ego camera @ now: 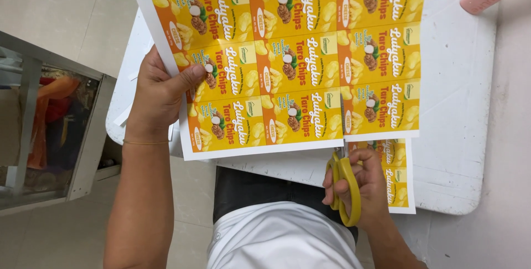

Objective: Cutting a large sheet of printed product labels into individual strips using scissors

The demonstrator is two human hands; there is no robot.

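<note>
Left hand [157,94] pinches the left margin of the printed label sheet [287,53], thumb on top and fingers curled beneath, holding it lifted over the white table [459,108]. The sheet carries a grid of yellow snack labels and hangs partly unsupported past the table edge. A cut already runs up between the second and third label columns. Right hand [359,189] grips the yellow-handled scissors [344,183], fingers closed through the loops, blades entering the cut from below.

Risks, as judged:
- The one-sided hold lets the sheet sag or twist, steering the blades off the column gap into printed labels.
- The freed right strip may droop and tear at the cut's end.
- A second sheet [399,175] beneath the scissors could be snagged.
</note>
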